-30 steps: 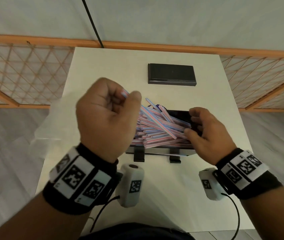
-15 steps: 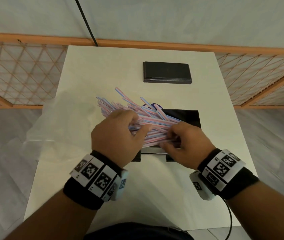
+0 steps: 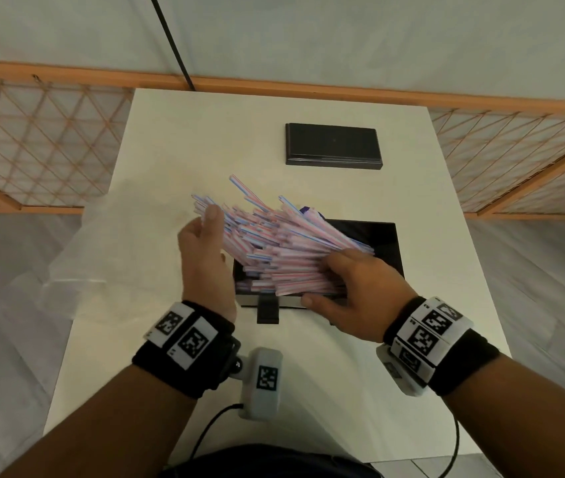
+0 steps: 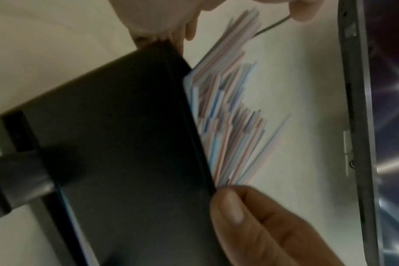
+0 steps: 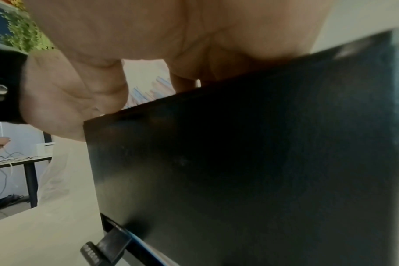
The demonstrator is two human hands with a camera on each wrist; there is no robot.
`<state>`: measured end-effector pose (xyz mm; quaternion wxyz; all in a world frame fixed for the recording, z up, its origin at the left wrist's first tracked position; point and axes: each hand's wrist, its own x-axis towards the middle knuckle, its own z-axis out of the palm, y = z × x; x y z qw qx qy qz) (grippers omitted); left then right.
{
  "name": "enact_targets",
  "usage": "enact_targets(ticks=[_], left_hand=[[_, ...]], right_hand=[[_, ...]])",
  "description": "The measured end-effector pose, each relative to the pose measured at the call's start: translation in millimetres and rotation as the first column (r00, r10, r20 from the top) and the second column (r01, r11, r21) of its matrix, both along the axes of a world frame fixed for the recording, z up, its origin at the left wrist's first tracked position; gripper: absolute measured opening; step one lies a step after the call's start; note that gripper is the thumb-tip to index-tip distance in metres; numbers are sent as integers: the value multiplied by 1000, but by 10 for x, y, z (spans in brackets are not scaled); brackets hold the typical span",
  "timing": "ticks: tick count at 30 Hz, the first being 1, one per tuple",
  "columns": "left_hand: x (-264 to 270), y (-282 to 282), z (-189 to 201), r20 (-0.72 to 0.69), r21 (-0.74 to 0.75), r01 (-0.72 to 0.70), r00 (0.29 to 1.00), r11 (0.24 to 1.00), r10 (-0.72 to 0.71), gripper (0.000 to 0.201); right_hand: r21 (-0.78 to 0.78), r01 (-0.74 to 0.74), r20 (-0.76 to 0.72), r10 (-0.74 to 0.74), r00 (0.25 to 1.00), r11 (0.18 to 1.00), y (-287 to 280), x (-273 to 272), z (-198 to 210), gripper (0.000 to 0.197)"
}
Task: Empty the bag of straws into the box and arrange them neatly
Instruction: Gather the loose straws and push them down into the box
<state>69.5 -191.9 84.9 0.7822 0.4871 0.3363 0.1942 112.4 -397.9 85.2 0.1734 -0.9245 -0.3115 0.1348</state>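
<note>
A heap of pink-and-blue striped straws [image 3: 274, 236] lies across the open black box [image 3: 383, 246] and fans out over its left wall toward the far left. My left hand [image 3: 205, 243] stands on edge at the straws' left ends, fingers straight, thumb touching the tips. My right hand [image 3: 353, 281] curls its fingers over the straws' right ends, with the thumb along the box's front wall. The left wrist view shows the straws [image 4: 228, 117] above the box wall [image 4: 125, 126]. In the right wrist view the box wall [image 5: 239, 162] fills the frame under my palm.
The clear plastic bag [image 3: 101, 257] lies flat at the table's left edge. The black lid [image 3: 333, 144] rests at the back of the white table [image 3: 205, 139]. A dark clasp [image 3: 267, 310] sticks out from the box front. An orange lattice fence borders the table.
My left hand came off the top of the heap, opened and moved to the straws' left ends. The right hand stayed on the right ends. The straws fan further left.
</note>
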Motion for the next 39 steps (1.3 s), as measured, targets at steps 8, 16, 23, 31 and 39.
enact_targets(ticks=[8,16,23,31,39], left_hand=[[24,-109,-127,-22,99,97,995,990,-96,107],[23,-134,-139,-21,103,92,996,990,-90,71],[17,-141,-113,8,117,109,994,987,-110,54],[2,-147,-89,22,96,147,988,984,-150,64],[-16,-110,-102,-12,94,176,984,980,-175,60]], right_hand=[[-163,-40,-71,28,997,986,72,73,1,74],[-227,-105,-43,97,994,968,173,114,18,77],[-111,-106,-243,77,967,988,226,156,-19,82],[-201,-81,-333,10,943,976,346,195,54,92],[-287,-130,-410,1,912,949,474,267,100,85]])
